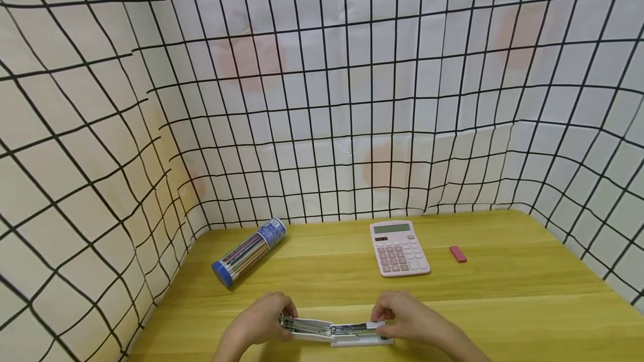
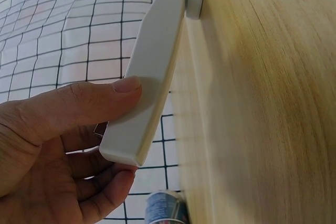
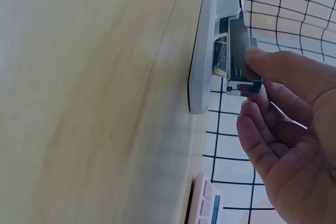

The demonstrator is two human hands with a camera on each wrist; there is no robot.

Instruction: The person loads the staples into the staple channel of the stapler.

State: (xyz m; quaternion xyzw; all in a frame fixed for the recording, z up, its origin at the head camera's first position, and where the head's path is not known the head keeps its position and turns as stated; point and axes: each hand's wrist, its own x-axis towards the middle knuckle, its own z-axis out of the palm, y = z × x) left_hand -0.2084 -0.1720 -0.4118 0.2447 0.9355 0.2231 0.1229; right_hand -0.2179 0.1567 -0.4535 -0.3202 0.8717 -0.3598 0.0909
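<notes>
A white stapler (image 1: pixel 359 342) lies folded wide open at the front of the table, its top arm (image 2: pixel 142 77) swung out to the left. My left hand (image 1: pixel 264 317) grips the end of that arm, thumb on the outer face and fingers on the other side. With my right hand (image 1: pixel 410 317) I pinch the metal staple magazine (image 3: pixel 239 51) near its front end. The magazine stands a little off the white base (image 3: pixel 202 72). Whether staples lie inside cannot be told.
Behind my left hand lies a clear tube of pencils (image 1: pixel 249 252) with blue ends. A pink calculator (image 1: pixel 399 248) is at the back right, with a small red-pink block (image 1: pixel 458 254) beside it. Grid-patterned cloth (image 1: pixel 322 99) surrounds the wooden table (image 1: pixel 528 284).
</notes>
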